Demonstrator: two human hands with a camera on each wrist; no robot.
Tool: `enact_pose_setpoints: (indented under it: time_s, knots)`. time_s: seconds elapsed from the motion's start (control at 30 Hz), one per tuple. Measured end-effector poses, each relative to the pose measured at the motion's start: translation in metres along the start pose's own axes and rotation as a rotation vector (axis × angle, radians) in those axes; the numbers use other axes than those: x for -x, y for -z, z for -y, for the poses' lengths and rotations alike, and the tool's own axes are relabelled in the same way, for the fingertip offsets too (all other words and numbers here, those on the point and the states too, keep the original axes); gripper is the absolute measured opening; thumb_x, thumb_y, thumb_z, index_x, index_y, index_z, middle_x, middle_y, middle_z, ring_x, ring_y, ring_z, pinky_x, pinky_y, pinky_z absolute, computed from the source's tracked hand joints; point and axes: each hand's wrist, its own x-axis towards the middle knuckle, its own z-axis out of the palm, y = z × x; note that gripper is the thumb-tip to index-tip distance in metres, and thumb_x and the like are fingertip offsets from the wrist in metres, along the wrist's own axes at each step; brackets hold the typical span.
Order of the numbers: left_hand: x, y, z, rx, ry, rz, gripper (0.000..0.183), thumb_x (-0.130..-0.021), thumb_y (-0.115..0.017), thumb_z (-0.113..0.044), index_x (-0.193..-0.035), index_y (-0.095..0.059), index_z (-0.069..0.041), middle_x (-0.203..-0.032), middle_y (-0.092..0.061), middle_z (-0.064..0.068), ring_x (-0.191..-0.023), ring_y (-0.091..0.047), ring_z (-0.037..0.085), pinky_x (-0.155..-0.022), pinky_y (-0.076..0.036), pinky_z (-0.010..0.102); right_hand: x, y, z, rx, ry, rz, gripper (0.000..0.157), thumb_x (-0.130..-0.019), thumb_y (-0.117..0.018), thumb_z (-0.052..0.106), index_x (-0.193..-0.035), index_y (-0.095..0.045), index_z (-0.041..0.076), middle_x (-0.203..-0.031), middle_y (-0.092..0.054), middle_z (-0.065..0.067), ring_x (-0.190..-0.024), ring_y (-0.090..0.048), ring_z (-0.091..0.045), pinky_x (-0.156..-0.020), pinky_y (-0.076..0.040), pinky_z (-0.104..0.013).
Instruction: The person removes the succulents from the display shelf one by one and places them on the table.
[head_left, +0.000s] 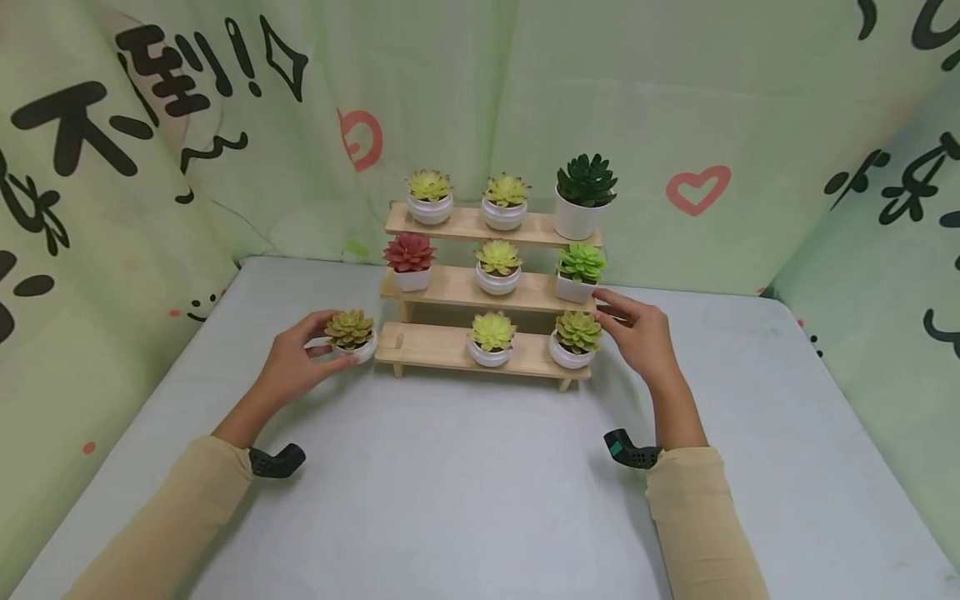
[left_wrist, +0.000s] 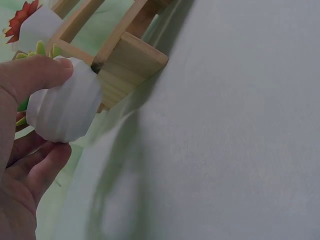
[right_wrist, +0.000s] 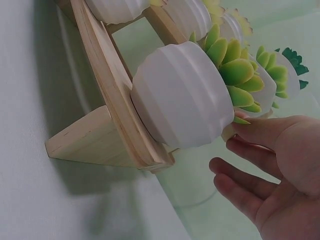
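My left hand holds a potted succulent with yellow-green leaves beside the left end of the wooden tiered shelf. In the left wrist view, the thumb presses one side of its ribbed white pot, with fingers on the other side. Next to the shelf's right end is my right hand, its fingers loosely bent. In the right wrist view its thumb lies by a green succulent and the shelf's edge; contact is hard to tell.
Several potted succulents stand on the three tiers, among them a red one, a bright green one and a dark green one. A white table lies below, with a printed green curtain behind.
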Motion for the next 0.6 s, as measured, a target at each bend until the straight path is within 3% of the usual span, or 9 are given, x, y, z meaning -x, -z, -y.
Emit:
enact_pose_setpoints:
  time_s: [0.6]
  knots:
    - [-0.003,-0.002,0.014,-0.060,0.114,0.067,0.072,-0.081,-0.079,-0.021,-0.140,-0.043,-0.001,-0.136,-0.049,0.025,-0.121,-0.056,0.041,-0.093,-0.054,0.046,0.001,0.000,0.001,-0.012,-0.029,0.008,0.042,-0.096,-0.060,0.021,-0.137,-0.056,0.013,-0.138,-0.057,-0.012,-0.123,-0.058,-0.032,-0.103,-0.048,-0.047]
